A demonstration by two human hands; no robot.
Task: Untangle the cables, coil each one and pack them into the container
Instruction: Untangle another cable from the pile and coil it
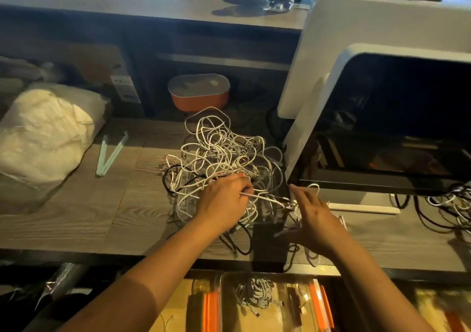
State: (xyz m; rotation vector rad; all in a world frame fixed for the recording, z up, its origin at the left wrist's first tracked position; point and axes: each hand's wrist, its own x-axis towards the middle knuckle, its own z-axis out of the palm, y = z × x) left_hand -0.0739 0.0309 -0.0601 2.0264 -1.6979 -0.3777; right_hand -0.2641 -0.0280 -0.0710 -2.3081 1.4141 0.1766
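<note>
Tangle of white and black cables (224, 158) lies heaped on the wood-grain desk top (89, 217), over a clear plastic piece (184, 204) whose shape is hard to read.

Left hand (224, 201) is at the tangle's near edge, fingers curled, pinching one thin white cable (265, 199). This cable runs out of the tangle's near right side to the right hand (313, 219). The right hand's fingers stretch forward beside a small white loop; whether its thumb pinches the cable end cannot be told.

Nearer than the tangle and below the desk edge sits a clear rectangular plastic container with orange side clips (221, 301), holding a bundle of coiled white cables (254, 293).

Crowding the tangle:
- Right: a white-framed monitor with a dark screen (395, 127), its lower corner just beside the right fingertips.
- Near right: a black block (267, 245) at the desk edge, black cables looped against it.
- Far right, under the monitor: a second heap of black and white cables (446, 209).
- Behind: an orange oval box with a white lid (198, 94).
- Left: two pale green strips in a V (109, 153), then a bulky white sack (43, 132).
</note>
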